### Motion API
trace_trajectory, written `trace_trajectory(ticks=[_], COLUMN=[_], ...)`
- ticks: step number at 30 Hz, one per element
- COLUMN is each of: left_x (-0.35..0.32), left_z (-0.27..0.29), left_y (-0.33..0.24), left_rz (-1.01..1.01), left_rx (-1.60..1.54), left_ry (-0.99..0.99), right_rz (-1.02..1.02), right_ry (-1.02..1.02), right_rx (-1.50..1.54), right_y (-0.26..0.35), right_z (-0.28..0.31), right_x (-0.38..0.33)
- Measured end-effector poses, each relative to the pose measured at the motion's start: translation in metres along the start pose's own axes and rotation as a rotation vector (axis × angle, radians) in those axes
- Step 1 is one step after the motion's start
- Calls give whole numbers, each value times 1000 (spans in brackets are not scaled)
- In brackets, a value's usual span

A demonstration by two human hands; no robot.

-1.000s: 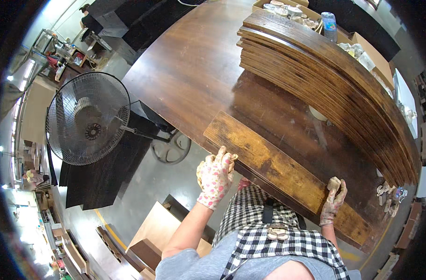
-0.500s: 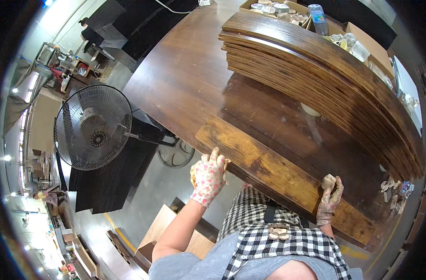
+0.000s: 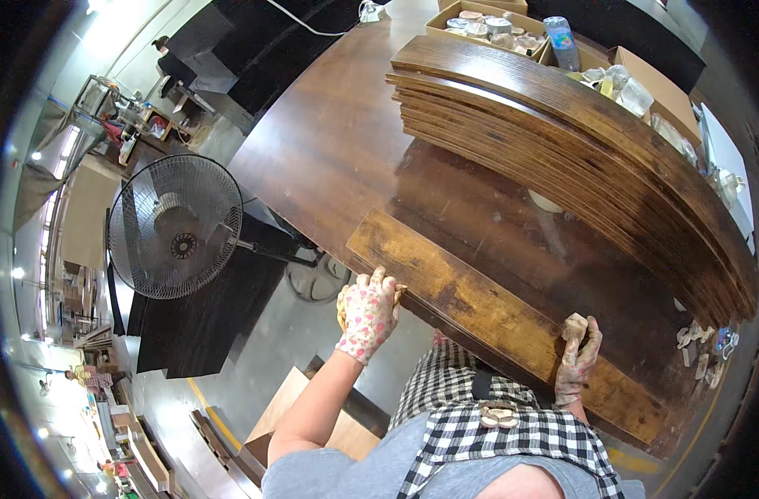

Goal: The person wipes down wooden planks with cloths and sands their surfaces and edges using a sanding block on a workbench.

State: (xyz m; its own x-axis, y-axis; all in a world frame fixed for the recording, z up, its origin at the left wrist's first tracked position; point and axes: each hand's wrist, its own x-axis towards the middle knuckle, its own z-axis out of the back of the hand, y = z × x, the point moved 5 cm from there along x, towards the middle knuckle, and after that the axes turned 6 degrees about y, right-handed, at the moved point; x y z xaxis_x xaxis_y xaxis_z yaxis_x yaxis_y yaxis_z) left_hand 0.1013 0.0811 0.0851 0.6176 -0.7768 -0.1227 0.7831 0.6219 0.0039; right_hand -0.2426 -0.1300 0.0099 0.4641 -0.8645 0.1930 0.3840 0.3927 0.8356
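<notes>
A long wooden board (image 3: pixel 479 291) with a mottled golden-brown face lies along the near edge of the dark table (image 3: pixel 313 125). At the board's near edge, toward its left end, is my left hand (image 3: pixel 369 320) in a pink-spotted white glove. Its fingers are curled closed, and a bit of tan material shows beside them; what it is I cannot make out. My right hand (image 3: pixel 575 374), in a stained glove, is over the right part of the board. Between its thumb and fingers it holds a small pale block-like piece (image 3: pixel 575 326).
A tall stack of dark brown boards (image 3: pixel 562 125) fills the table's far right side. Behind it are an open carton of round tins (image 3: pixel 496 29) and a plastic bottle (image 3: pixel 561 43). A standing fan (image 3: pixel 177 224) is left of the table. Small scraps (image 3: pixel 694 337) lie at the right edge.
The whole view has shifted slightly. Both hands keep nearly the same places on the board, and the pale piece stays in my right hand.
</notes>
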Motion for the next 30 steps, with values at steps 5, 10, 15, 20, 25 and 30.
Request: trace_trajectory(ticks=[5, 10, 15, 20, 25, 30], left_x=[2, -6, 1, 10, 12, 24], left_z=[10, 5, 7, 12, 31, 29], left_y=[-3, -2, -3, 18, 83, 0], left_rz=[35, 45, 61, 95, 266, 64], left_rx=[45, 70, 74, 5, -1061, -818], left_ry=[100, 101, 106, 27, -383, -607], right_rz=[94, 53, 56, 42, 67, 63], right_ry=[-23, 2, 31, 68, 79, 105], right_rx=[-110, -87, -36, 14, 76, 55], right_y=[20, 23, 19, 27, 21, 25], right_z=[4, 0, -3, -1, -9, -5], right_x=[5, 5, 6, 10, 11, 14])
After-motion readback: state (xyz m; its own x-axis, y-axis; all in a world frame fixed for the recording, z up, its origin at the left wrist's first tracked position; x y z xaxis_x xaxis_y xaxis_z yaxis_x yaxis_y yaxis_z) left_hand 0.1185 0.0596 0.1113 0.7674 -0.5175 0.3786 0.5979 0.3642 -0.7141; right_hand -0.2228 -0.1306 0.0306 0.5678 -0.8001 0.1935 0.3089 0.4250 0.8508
